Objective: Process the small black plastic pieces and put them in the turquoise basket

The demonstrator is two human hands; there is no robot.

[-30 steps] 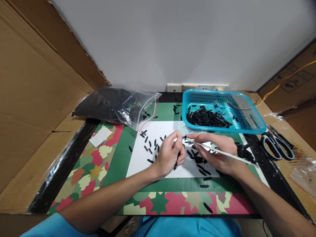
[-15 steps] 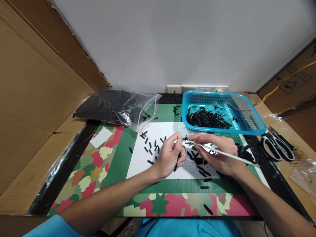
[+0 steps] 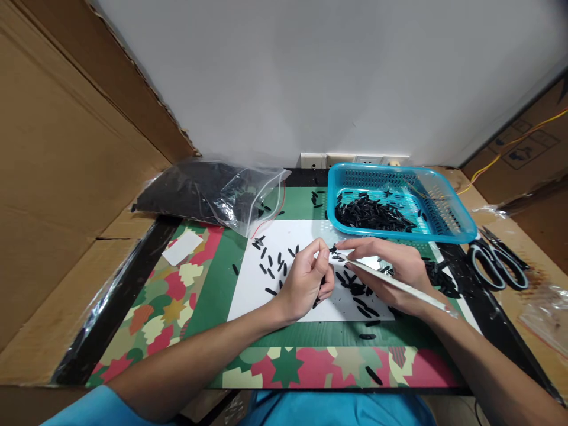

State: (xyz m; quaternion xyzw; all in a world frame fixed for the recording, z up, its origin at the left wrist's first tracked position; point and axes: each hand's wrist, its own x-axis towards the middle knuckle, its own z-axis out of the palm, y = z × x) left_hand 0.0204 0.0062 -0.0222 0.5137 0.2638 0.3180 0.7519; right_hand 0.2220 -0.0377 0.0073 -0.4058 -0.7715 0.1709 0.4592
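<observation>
My left hand (image 3: 306,281) is closed in a pinch over a white sheet of paper (image 3: 248,296), with a small black piece (image 3: 332,249) sticking out from its thumb and forefinger. More dark material shows under its curled fingers, partly hidden. In my right hand (image 3: 394,269) lies a slim white stick-like tool (image 3: 399,285), gripped like a pen. Its tip points at the black piece, close to or touching it; I cannot tell which. Loose black elongated pieces (image 3: 366,307) are scattered on the paper around both hands.
Behind my right hand a blue plastic basket (image 3: 402,236) holds a heap of black pieces. A clear zip bag (image 3: 199,192) full of dark material lies back left. Scissors (image 3: 497,263) rest at the right. Cardboard walls (image 3: 66,148) stand on the left; wall sockets (image 3: 368,160) line the back.
The white tool has turned in my right hand: its rear end sits lower and nearer my wrist, and its face looks broader. My left hand stays almost still.
</observation>
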